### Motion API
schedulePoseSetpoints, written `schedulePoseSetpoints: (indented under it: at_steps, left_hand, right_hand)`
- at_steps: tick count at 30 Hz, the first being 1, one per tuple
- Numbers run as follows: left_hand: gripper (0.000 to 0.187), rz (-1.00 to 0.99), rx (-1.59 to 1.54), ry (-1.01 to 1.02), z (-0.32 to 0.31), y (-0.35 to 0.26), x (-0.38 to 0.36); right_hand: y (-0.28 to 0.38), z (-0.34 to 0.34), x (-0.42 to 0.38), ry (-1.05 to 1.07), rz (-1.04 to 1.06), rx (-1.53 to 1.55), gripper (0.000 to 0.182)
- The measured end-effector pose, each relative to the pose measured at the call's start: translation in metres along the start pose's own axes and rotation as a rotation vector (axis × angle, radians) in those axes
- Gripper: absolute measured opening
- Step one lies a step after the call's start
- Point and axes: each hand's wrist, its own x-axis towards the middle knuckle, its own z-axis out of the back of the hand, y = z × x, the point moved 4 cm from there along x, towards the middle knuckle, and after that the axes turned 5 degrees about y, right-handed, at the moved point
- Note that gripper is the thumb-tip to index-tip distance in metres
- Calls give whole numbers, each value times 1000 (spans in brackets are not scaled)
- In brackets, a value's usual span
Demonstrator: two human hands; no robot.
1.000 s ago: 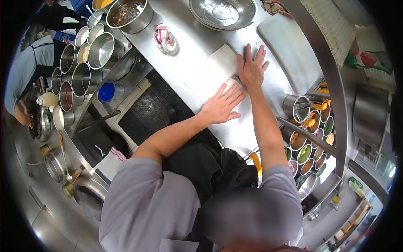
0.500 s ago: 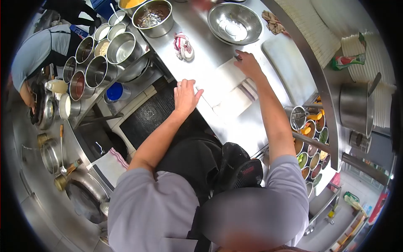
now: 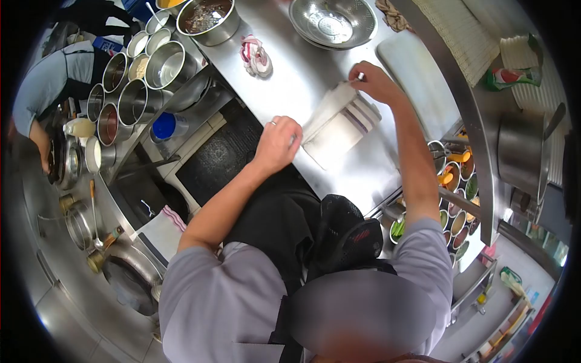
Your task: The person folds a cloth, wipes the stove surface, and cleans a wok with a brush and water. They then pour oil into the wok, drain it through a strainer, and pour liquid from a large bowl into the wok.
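Note:
A white cloth (image 3: 342,136) with dark stripes lies partly folded on the steel counter in front of me. My right hand (image 3: 380,86) pinches its far corner, lifting that edge a little off the metal. At the near left corner, my left hand (image 3: 278,145) is closed, fingers curled against the cloth's edge; the fingertips are partly hidden. A crumpled red-and-white cloth (image 3: 255,57) lies farther off to the left on the counter. Beyond my right hand sits a perforated steel colander (image 3: 333,24).
A white cutting board (image 3: 417,88) lies along the right side, below a steel shelf rail. Steel pots (image 3: 166,65) crowd the left station, near a bent-over person (image 3: 51,91). Several small ingredient containers (image 3: 457,224) stand at lower right. A brown rag (image 3: 393,15) is at the back.
Both hands have gone from flat with spread fingers to closed at the cloth's edge. The cloth's far edge has risen and wrinkled. The view has shifted slightly.

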Motion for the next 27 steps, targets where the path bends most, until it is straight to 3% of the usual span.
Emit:
schedulePoseSetpoints:
  at_steps: [1,3,10,15,27]
  left_hand:
    - [16,-3,-10,10,-5,-8,-4]
    - [13,-262,17,127,-21,-32,-9]
    - [8,-494,88,323,-91,-41,-15]
    - [6,-525,111,339,-103,-44,-18]
    - [8,-496,157,404,-99,-42,-24]
  right_hand:
    - [0,2,-19,27,-8,-1,15]
    - [-16,-1,-54,9,-9,-14,14]
    - [-66,-45,-108,-188,-63,-74,18]
    - [-70,-55,-123,-301,-120,-8,22]
    - [-75,-61,-131,-317,-145,21,28]
